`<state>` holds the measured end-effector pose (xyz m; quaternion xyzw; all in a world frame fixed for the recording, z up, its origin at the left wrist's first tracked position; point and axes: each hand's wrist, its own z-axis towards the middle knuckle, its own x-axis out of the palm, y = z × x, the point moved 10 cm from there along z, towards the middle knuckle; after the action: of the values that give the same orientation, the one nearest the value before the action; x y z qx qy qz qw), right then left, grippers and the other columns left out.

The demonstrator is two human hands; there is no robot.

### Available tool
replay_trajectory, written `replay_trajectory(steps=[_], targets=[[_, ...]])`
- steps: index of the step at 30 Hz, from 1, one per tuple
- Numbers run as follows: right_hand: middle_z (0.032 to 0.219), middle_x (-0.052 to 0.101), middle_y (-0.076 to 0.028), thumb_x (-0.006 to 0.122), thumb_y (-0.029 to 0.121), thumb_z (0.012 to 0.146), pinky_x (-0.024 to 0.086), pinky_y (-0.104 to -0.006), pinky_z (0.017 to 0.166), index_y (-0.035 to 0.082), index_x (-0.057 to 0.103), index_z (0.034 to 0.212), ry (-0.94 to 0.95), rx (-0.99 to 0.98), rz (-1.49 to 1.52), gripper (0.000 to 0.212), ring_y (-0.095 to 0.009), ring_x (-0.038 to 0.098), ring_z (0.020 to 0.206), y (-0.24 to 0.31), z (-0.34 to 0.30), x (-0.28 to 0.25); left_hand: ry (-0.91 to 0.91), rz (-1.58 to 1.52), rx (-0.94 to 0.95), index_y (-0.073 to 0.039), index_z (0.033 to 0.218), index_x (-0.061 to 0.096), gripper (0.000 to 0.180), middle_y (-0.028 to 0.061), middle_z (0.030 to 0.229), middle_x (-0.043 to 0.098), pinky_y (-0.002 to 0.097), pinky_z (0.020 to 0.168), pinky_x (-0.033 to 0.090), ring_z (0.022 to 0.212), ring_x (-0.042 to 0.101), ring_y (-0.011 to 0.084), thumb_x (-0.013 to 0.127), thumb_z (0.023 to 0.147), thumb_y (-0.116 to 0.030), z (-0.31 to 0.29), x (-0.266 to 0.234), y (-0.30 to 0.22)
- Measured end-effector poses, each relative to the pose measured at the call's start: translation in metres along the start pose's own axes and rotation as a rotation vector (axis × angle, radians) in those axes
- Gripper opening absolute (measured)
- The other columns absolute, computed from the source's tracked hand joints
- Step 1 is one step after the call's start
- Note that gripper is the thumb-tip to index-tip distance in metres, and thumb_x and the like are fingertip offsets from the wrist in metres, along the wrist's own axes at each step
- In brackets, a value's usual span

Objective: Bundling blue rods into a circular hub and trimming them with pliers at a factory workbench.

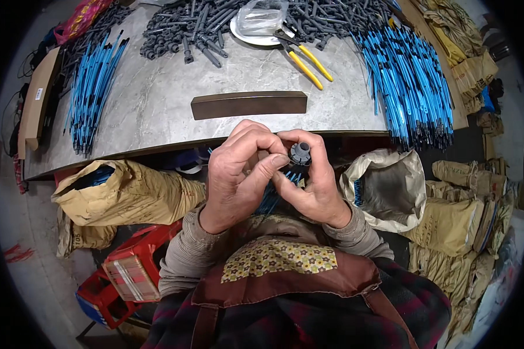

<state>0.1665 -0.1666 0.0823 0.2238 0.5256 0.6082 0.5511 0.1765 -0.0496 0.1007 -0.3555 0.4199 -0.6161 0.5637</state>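
Note:
Both my hands are raised together just in front of the table's near edge. My right hand (319,187) is closed on a dark grey, round plastic fitting (300,153), held between its curled index finger and thumb. Beside it, my left hand (234,174) makes a pinch, thumb against bent index finger, with the tips close to my right thumb. Whatever sits in that pinch is too small or hidden to name. Below the hands, thin blue strips (269,202) show in part at my lap.
A dark brown bar (249,105) lies on the grey table (157,104). Farther back are yellow-handled pliers (308,63), a white plate (256,38) and heaped grey plastic parts (183,32). Blue strip bundles (410,81) lie right and left. Paper sacks (137,195) and a red stool (131,267) stand below.

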Motion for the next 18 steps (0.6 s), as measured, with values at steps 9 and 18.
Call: replay_trajectory(steps=[9, 18], targets=[[0.119, 0.052, -0.014, 0.062, 0.005, 0.090, 0.047, -0.0325, 0.091, 0.000, 0.039, 0.137, -0.082, -0.076, -0.019, 0.053, -0.021, 0.056, 0.100, 0.007, -0.002, 0.008, 0.038, -0.132, -0.067, -0.001, 0.091, 0.063, 0.008, 0.0074, 0.097, 0.055, 0.0269, 0.082, 0.044, 0.087, 0.051, 0.0154, 0.064, 0.085, 0.003, -0.004, -0.009, 0.008], [0.100, 0.054, -0.011, 0.054, 0.015, 0.098, 0.047, -0.0308, 0.081, 0.000, 0.041, 0.130, -0.145, -0.063, 0.182, 0.038, -0.019, 0.054, 0.087, -0.006, -0.009, 0.001, -0.111, -0.563, -0.288, -0.001, 0.096, 0.065, 0.009, 0.0099, 0.106, 0.060, 0.0243, 0.084, 0.044, 0.093, 0.056, 0.0151, 0.064, 0.088, 0.002, -0.021, -0.018, 0.032]])
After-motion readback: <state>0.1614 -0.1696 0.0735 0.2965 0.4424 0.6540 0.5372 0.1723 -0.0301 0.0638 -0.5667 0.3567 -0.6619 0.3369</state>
